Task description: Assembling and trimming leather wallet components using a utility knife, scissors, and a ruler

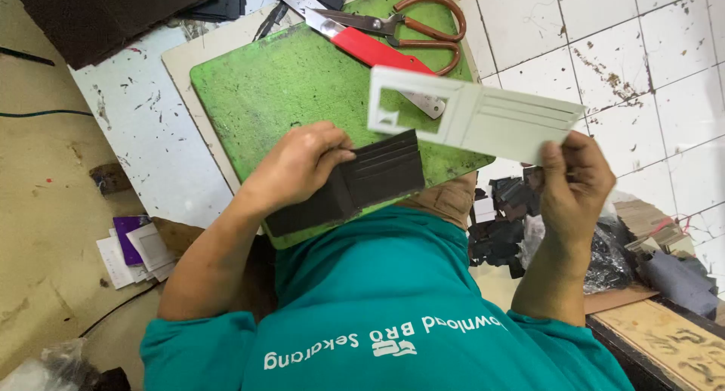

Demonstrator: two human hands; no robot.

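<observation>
The left hand [298, 164] grips a dark wallet piece [355, 187] on the green cutting mat [279, 81]; the right hand [574, 183] pinches a white template [476, 115] above it, which could slip and misalign.

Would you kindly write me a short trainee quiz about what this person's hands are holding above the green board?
1. True or false: the left hand holds the dark wallet piece.
2. Which holds the white template? A) the left hand B) the right hand
3. Which red tool lies beside the scissors on the green board?
Key: 1 true; 2 B; 3 the red-handled cutter.
</observation>
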